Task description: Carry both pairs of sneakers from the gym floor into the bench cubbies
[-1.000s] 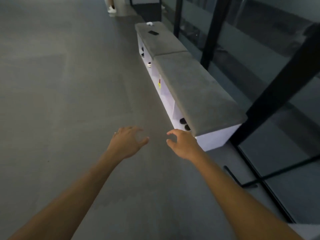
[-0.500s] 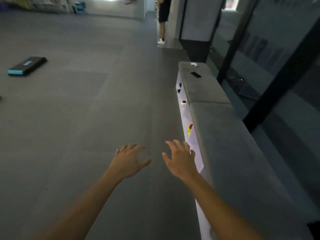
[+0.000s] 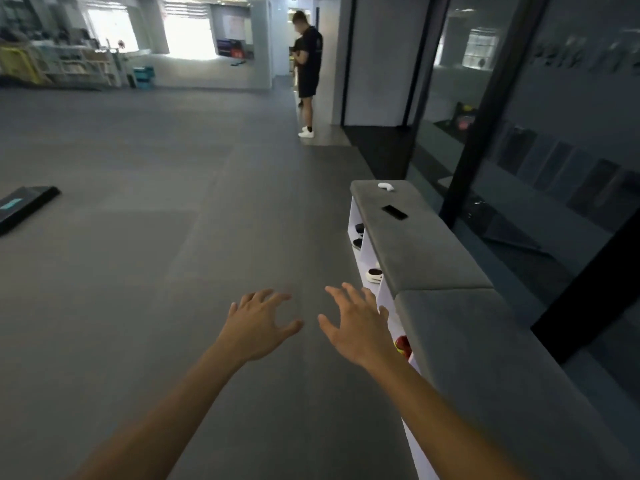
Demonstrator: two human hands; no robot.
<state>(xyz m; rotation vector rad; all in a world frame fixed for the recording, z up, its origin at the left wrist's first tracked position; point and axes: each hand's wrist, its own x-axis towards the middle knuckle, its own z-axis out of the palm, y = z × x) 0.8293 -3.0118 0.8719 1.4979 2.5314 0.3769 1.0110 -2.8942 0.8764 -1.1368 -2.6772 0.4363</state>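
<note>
A long white bench (image 3: 450,327) with grey cushions runs along the right side. Its open cubbies face left. A red and yellow sneaker (image 3: 402,345) sits in a near cubby, a white and black shoe (image 3: 374,274) in the one beyond, and dark shoes (image 3: 358,235) in the far cubbies. My left hand (image 3: 258,323) and my right hand (image 3: 353,322) reach forward over the floor, fingers spread, holding nothing. The right hand is just left of the cubby fronts.
A black phone (image 3: 394,212) and a small white object (image 3: 386,186) lie on the far cushion. A person (image 3: 308,74) in dark clothes stands ahead by a pillar. A black and teal step platform (image 3: 20,206) lies at left. Glass walls line the right.
The view has lifted and moved forward along the bench, bringing the far room and the standing person into sight. Both hands stay out in front, holding nothing, fingers slightly more spread.
</note>
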